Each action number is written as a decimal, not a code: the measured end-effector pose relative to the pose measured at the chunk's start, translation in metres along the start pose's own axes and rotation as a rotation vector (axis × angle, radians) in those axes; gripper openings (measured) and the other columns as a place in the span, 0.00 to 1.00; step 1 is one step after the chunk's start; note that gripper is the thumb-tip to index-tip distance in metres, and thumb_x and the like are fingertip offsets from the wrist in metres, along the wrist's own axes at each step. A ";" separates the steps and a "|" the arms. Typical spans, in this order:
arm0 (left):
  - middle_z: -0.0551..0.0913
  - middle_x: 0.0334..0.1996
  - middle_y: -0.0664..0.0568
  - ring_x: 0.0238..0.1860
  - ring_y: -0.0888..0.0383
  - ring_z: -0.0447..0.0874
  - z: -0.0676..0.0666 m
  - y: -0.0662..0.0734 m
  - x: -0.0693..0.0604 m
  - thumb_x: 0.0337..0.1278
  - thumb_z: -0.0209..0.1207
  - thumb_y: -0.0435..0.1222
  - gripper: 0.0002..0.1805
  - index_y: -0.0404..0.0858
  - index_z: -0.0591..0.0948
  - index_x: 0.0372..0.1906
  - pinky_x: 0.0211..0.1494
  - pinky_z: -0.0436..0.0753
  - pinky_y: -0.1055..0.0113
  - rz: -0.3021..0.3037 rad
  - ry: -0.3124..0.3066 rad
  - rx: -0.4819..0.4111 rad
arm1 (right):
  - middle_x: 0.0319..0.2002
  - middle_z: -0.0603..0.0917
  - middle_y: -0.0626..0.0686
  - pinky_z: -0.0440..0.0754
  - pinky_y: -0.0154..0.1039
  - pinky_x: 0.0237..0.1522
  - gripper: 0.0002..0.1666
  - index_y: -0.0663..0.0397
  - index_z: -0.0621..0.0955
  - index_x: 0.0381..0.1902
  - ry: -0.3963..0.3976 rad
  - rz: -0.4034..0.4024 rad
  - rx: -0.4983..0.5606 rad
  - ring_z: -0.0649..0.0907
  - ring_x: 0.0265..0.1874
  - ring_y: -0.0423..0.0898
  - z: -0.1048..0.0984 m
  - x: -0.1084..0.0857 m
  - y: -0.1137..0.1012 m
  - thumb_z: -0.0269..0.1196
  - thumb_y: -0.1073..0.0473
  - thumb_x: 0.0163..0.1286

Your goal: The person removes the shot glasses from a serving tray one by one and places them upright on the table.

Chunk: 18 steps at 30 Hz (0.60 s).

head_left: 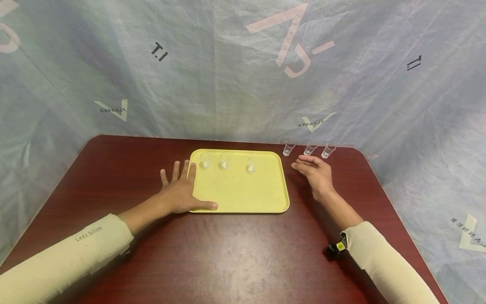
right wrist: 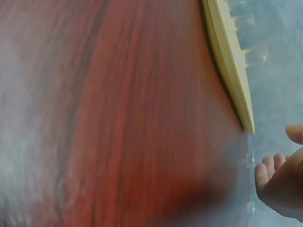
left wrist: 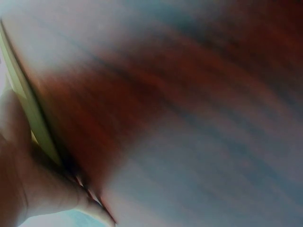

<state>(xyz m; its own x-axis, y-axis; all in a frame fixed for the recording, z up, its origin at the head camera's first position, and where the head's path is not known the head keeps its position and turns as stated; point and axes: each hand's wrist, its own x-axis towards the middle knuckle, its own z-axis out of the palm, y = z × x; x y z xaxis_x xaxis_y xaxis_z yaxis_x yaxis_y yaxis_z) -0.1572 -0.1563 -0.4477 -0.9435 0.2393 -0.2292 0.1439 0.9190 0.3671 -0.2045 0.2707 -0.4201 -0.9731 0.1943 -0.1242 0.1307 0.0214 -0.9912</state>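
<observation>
A yellow tray (head_left: 235,194) lies on the table, with three clear small glasses standing along its back part: one at the left (head_left: 206,161), one beside it (head_left: 225,161) and one farther right (head_left: 251,164). My left hand (head_left: 178,192) rests spread over the tray's left edge, its thumb on the front rim. To the right of the tray, my right hand (head_left: 317,175) is held with relaxed fingers, holding nothing, just in front of three more clear glasses (head_left: 288,149) (right wrist: 251,160). In the right wrist view the tray's edge (right wrist: 229,66) runs above the right hand (right wrist: 284,184).
The dark red table (head_left: 235,253) reaches back to a grey printed sheet (head_left: 182,84) hanging behind and at both sides. The row of glasses off the tray, including the rightmost glass (head_left: 328,151), stands near the table's back edge.
</observation>
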 end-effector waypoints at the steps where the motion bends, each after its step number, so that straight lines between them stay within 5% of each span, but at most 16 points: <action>1: 0.29 0.94 0.33 0.93 0.29 0.19 0.000 0.000 0.000 0.35 0.62 0.93 0.95 0.34 0.36 0.94 0.82 0.22 0.15 -0.001 -0.002 0.001 | 0.40 0.94 0.36 0.90 0.28 0.54 0.16 0.50 0.88 0.52 -0.004 -0.002 0.005 0.92 0.44 0.31 0.002 0.000 0.000 0.78 0.67 0.70; 7: 0.29 0.93 0.33 0.93 0.29 0.18 0.001 -0.001 0.000 0.36 0.61 0.93 0.95 0.34 0.35 0.94 0.82 0.21 0.15 -0.004 -0.005 0.003 | 0.39 0.95 0.38 0.90 0.29 0.53 0.15 0.48 0.89 0.49 -0.013 -0.016 0.019 0.92 0.43 0.31 0.012 -0.003 -0.001 0.78 0.69 0.69; 14: 0.29 0.93 0.32 0.93 0.28 0.20 0.000 0.000 -0.001 0.37 0.61 0.93 0.94 0.33 0.36 0.93 0.82 0.22 0.15 0.002 0.004 0.000 | 0.40 0.95 0.39 0.89 0.26 0.52 0.28 0.69 0.84 0.66 -0.033 -0.030 -0.001 0.92 0.43 0.32 0.023 -0.006 -0.003 0.78 0.68 0.70; 18: 0.29 0.93 0.32 0.93 0.28 0.19 0.001 -0.001 0.000 0.37 0.61 0.93 0.95 0.34 0.36 0.94 0.82 0.22 0.15 0.002 0.002 0.003 | 0.39 0.95 0.37 0.89 0.26 0.53 0.30 0.72 0.83 0.67 -0.048 -0.039 0.007 0.92 0.43 0.32 0.029 -0.007 -0.004 0.78 0.68 0.70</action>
<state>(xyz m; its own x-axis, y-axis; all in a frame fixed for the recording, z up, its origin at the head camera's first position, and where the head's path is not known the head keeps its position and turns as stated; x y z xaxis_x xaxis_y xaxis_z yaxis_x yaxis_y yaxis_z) -0.1570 -0.1567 -0.4485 -0.9439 0.2406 -0.2261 0.1469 0.9194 0.3650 -0.2034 0.2409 -0.4169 -0.9853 0.1466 -0.0873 0.0912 0.0207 -0.9956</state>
